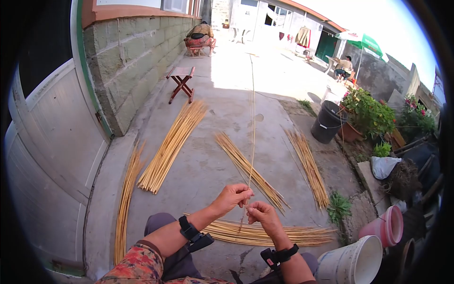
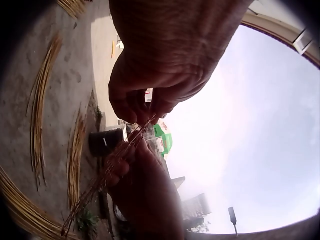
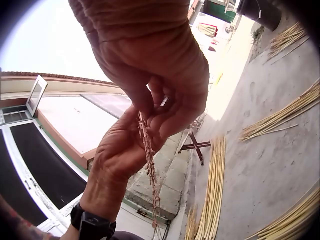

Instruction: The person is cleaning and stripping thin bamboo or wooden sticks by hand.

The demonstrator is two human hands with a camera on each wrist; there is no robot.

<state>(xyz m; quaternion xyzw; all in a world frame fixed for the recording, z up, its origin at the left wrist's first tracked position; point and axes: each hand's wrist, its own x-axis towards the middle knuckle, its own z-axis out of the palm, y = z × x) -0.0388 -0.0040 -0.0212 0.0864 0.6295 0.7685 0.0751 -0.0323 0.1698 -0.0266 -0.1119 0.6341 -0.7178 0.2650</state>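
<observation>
My left hand (image 1: 231,198) pinches a long, thin straw-coloured stalk (image 1: 253,118) that runs far forward over the paving. Close beside it, my right hand (image 1: 266,217) pinches the stalk's near end with thumb and fingertips. That end is a rough, reddish-brown seed head (image 3: 150,165), hanging below the fingers in the right wrist view. Both hands are nearly together in the left wrist view, where the seed head (image 2: 102,175) slants across the right hand. Below the hands lies a bundle of similar stalks (image 1: 269,234).
More stalk bundles lie on the ground: a thick one (image 1: 170,151), a narrow one (image 1: 125,208), one ahead (image 1: 250,168) and one right (image 1: 309,170). A folding stool (image 1: 181,83) stands ahead. Buckets, black (image 1: 327,122), white (image 1: 352,260) and pink (image 1: 385,227), line the right. Two people sit farther off.
</observation>
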